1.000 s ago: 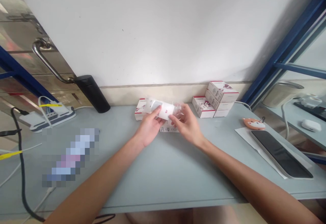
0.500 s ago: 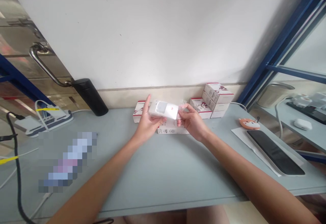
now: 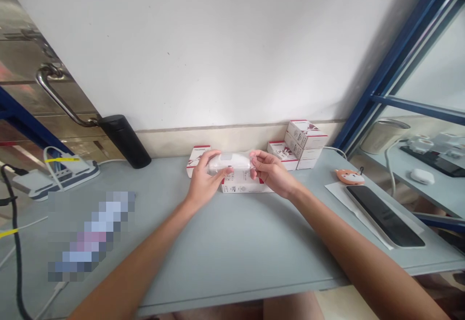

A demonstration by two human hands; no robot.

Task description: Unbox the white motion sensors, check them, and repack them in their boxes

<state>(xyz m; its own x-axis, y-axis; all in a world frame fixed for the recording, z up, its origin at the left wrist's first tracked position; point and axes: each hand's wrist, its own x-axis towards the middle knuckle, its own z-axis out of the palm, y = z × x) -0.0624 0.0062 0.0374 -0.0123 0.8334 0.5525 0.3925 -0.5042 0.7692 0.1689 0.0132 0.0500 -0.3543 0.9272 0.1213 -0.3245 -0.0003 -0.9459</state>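
A white motion sensor (image 3: 235,161) in a clear plastic bag is held level above the table's back part, its edge side facing me. My left hand (image 3: 204,178) is closed around the sensor's left end, thumb along the near side. At the other end, my right hand (image 3: 273,173) pinches the gathered plastic bag (image 3: 252,161) between thumb and fingers. Directly below lies a white and red carton (image 3: 240,188), partly hidden by the sensor and my hands. Another such carton (image 3: 194,157) stands behind my left hand.
Several stacked cartons (image 3: 303,145) stand at the wall, right of my hands. A phone (image 3: 385,216) lies on white paper at the right, near an orange animal-faced pouch (image 3: 349,177). On the left are a black cylinder (image 3: 125,140), a power strip (image 3: 65,180) and cables.
The sensor has been tilted, so its front face has turned away and its edge shows. My left fingers, stretched up before, have curled over its end. The view has shifted slightly.
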